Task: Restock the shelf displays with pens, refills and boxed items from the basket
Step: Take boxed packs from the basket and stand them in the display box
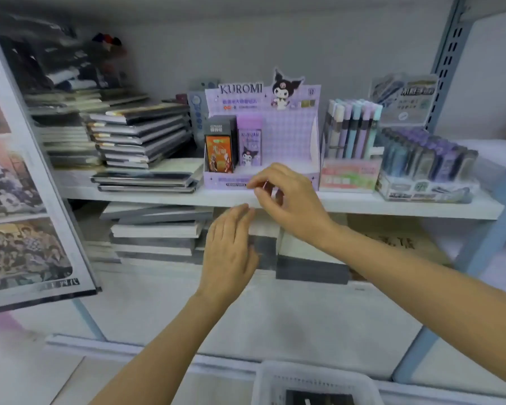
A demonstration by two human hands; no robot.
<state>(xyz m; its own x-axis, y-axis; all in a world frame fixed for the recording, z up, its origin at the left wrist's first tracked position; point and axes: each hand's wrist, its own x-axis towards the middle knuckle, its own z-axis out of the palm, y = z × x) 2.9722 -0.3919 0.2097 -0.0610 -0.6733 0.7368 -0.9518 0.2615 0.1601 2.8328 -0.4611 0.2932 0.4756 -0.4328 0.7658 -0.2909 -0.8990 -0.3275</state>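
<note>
While the white basket [313, 375] sits nearest, below and slightly right of the Kuromi display box [287, 135], something dark lies in it, cropped too much to name. Both bare forearms reach up from beside it toward the display.

The left hand [231, 252] hovers below the display's left half, under the edge of the shelf [158, 197], its fingers [237, 214] straight and close together, holding nothing. The right hand [289, 200] is just in front of the display's low front lip, with thumb and forefinger drawn together and the other fingers curled. Blur hides whether they pinch anything.

Inside the display, at its left end, two upright boxes stand side by side: a black box [219, 144] with an orange picture and a purple box [249, 144].

Just right of the display stands a pink-based stand of pastel pens [351, 127], and beyond that a clear tray of dark and purple cases [427, 159]. Left of the display lies a stack of notebooks [140, 135]. Below it, on the lower shelf, are more stacked books [155, 229]. Far to its left hangs a poster [21, 200].
</note>
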